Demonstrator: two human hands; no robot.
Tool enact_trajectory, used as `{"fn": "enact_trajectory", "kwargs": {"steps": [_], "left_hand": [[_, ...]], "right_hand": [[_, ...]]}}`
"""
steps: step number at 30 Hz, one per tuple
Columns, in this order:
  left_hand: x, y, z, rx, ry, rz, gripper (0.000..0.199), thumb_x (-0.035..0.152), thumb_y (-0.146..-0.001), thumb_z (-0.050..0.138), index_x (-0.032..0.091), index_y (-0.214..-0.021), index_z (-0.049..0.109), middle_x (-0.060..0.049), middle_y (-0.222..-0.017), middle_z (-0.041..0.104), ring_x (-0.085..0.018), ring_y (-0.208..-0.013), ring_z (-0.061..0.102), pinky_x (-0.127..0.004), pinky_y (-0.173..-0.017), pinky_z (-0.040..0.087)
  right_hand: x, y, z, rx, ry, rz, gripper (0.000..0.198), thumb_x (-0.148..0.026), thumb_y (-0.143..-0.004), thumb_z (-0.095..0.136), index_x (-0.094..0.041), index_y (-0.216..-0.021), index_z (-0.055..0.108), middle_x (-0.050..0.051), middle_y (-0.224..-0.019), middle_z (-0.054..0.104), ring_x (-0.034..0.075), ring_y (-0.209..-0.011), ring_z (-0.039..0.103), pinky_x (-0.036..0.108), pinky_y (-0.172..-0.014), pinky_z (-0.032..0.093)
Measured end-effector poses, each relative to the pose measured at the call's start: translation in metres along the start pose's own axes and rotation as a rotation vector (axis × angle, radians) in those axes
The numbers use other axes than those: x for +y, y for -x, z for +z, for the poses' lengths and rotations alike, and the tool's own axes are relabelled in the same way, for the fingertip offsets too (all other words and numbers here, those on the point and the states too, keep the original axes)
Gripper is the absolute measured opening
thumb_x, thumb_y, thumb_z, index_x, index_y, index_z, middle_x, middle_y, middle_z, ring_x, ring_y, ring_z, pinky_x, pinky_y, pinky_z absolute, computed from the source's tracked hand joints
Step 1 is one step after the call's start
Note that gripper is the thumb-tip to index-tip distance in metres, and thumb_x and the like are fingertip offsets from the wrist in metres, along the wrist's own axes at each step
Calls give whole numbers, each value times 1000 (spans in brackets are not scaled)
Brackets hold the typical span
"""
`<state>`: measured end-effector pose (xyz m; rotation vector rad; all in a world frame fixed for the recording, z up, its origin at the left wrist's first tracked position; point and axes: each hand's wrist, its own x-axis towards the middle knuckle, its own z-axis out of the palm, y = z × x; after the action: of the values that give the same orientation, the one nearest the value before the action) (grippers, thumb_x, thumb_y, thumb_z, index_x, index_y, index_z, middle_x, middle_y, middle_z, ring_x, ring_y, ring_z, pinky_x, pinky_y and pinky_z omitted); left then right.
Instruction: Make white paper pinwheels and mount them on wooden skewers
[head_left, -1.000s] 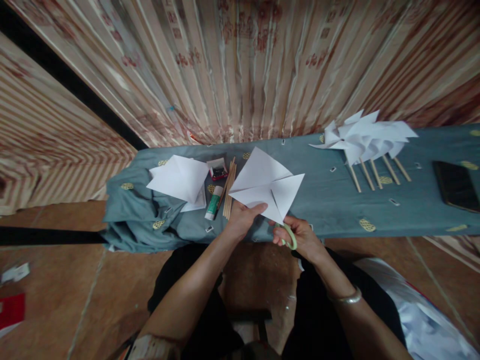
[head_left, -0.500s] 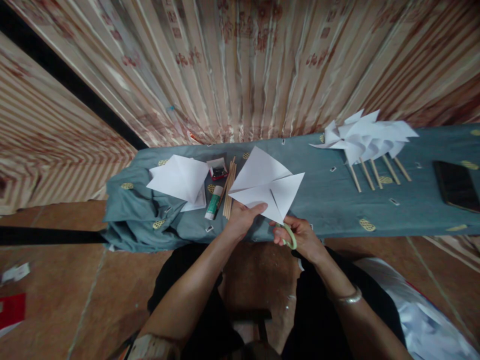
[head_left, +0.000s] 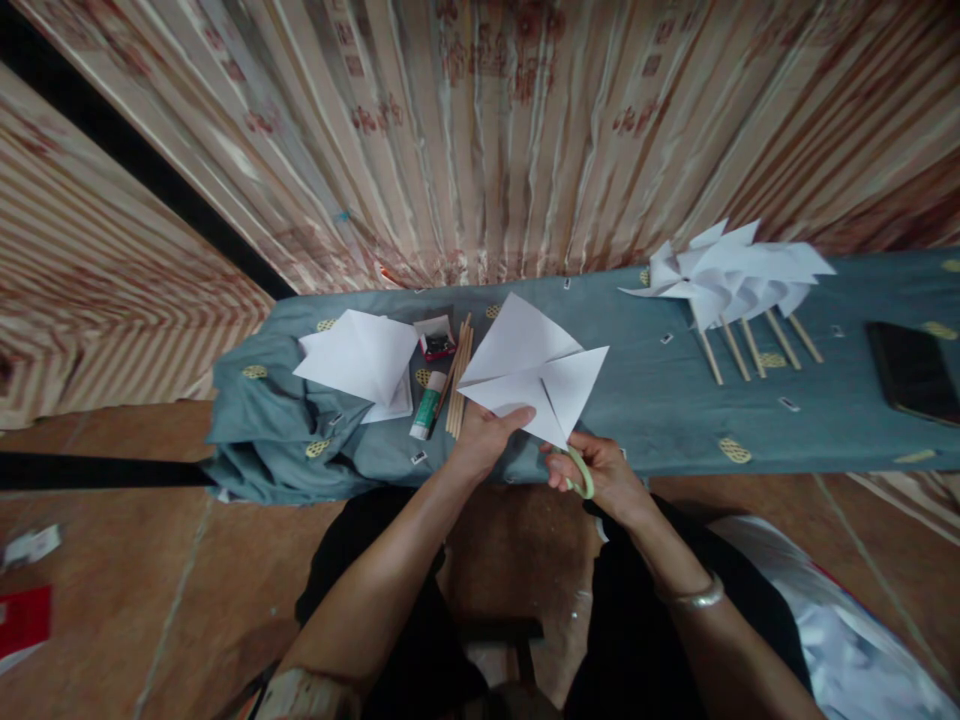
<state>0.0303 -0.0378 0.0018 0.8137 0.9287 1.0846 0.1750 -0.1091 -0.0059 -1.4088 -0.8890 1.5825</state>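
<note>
Teal cloth (head_left: 652, 400) bears perhaps five pinwheels (head_left: 742, 275); left hand (head_left: 486, 434) pinches one sheet (head_left: 521, 340), right hand (head_left: 606, 476) grips scissors (head_left: 584, 470).

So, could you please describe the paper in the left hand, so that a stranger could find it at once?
Find the blue-green cloth, then the middle of its near edge. There the left hand holds a white sheet, and the right hand has pale green scissors at its near corner. Unlike the paper pile farther left, this sheet shows slits running in from its corners.
</note>
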Motion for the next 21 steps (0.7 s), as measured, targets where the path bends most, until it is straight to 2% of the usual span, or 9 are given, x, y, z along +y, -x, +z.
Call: {"fn": "enact_trajectory", "kwargs": {"steps": [9,15,21], "left_hand": [[-2,-1,1,19,-14,-15,32,21,-52,80,17,-82,71,-5,-87,72,-21,-81,66,-36,-82,52],[-2,-3,3,10,-10,-3,29,20,-52,79,17,-80,70,-4,-85,72,-20,-80,65,-34,-81,51],[6,-11,5,63,37,-22,46,19,-50,81,16,-93,67,-5,-91,72,-20,-84,65,-36,-82,52]], "right_hand": [[-2,1,2,28,39,-30,51,-62,-50,83,-17,-68,68,-2,-47,61,8,-40,50,22,-40,39],[-5,3,2,3,21,17,52,-60,-49,85,-17,-71,66,-2,-51,63,9,-42,54,22,-43,44],[1,10,-11,-28,103,62,51,-53,-51,86,-18,-82,65,-2,-56,64,11,-49,58,23,-50,48]]}}
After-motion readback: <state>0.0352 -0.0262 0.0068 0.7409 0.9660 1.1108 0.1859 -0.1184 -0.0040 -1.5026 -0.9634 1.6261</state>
